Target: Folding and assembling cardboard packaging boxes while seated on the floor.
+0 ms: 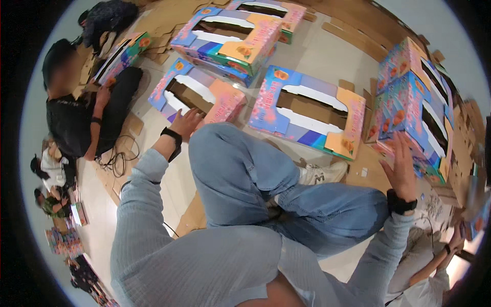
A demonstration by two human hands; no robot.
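Cardboard forms the left carton, which stands on the floor beyond the left knee, slot facing upward. Left hand: at the carton's near edge, fingers spread, grip released; contact cannot be confirmed. Right hand: fingers extended, grip released, beside the carton stack; contact likewise cannot be confirmed. Centre carton: between left carton and carton stack, beyond the white shoe.

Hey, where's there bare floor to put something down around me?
Bare floor shows beyond the box by your shoe, between the far boxes and the cardboard strip; another patch lies between your left forearm and left knee. It's crowded around your right hand, beside the stacked boxes.
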